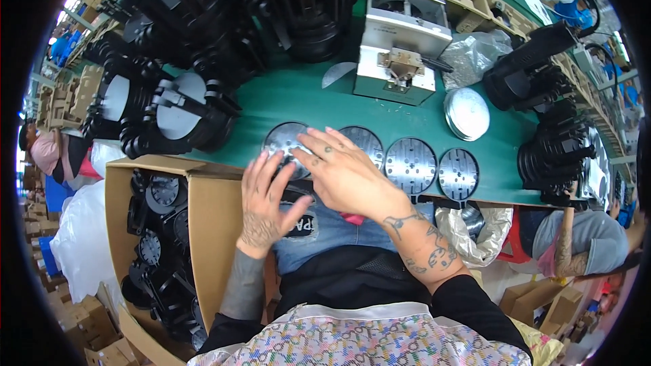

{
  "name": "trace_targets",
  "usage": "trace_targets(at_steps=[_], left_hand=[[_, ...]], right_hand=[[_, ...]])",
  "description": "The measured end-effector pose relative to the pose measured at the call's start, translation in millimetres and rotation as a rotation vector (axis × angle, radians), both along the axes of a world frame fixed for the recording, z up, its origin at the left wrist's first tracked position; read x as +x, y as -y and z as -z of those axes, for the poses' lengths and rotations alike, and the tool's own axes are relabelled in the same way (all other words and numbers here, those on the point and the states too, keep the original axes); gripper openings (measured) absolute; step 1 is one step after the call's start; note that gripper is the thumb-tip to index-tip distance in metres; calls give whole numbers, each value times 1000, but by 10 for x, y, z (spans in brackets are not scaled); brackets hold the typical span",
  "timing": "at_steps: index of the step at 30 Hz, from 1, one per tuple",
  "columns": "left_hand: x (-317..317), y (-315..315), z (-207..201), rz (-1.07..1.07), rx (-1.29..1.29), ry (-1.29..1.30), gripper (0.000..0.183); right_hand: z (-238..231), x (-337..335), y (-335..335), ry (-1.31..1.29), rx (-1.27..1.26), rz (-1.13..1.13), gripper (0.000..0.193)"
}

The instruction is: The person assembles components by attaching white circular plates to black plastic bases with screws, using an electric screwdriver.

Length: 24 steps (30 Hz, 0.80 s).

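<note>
At the table's near edge lies a round black part with a silver face point(287, 134), partly covered by my hands. My right hand point(346, 173) reaches across it, fingers stretched out and resting on the silver face. Beside its lower left rim is my left hand point(263, 196), fingers spread and fingertips at the part. Neither hand grips anything that I can see. To the right sit three similar round parts in a row: one point(364, 141) half behind my right hand, a second point(410, 165) with slots in its face, and a third point(458, 174).
A metal machine point(397, 54) stands behind the row, with a stack of silver discs point(467, 114) to its right. Stacked black parts point(180, 112) crowd the left. A cardboard box point(217, 230) of black parts stands at my left. Another person point(576, 240) sits at the right.
</note>
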<state>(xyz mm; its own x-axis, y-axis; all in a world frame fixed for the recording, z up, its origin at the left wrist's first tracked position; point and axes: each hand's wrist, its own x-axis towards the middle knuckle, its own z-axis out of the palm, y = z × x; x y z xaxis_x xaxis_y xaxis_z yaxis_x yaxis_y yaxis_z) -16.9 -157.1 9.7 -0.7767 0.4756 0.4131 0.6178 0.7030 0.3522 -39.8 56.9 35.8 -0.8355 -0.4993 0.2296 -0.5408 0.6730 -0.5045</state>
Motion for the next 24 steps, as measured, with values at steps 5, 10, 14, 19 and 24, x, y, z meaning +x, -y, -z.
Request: trace_targets(at_steps=[5, 10, 14, 19, 24], left_hand=[[-65, -54, 215, -171, -179, 73, 49], [-16, -261, 141, -212, -132, 130, 73], [-81, -384, 69, -63, -166, 95, 96], [-86, -450, 75, -62, -199, 104, 99], [-27, -575, -29, -1, -63, 21, 90]], right_hand=[[-121, 510, -594, -74, -136, 178, 37], [-61, 1042, -1257, -38, 123, 546, 55], [149, 1111, -1323, -55, 204, 627, 57], [218, 994, -1272, -143, 60, 675, 45], [187, 789, -1634, -256, -2, 881, 48]])
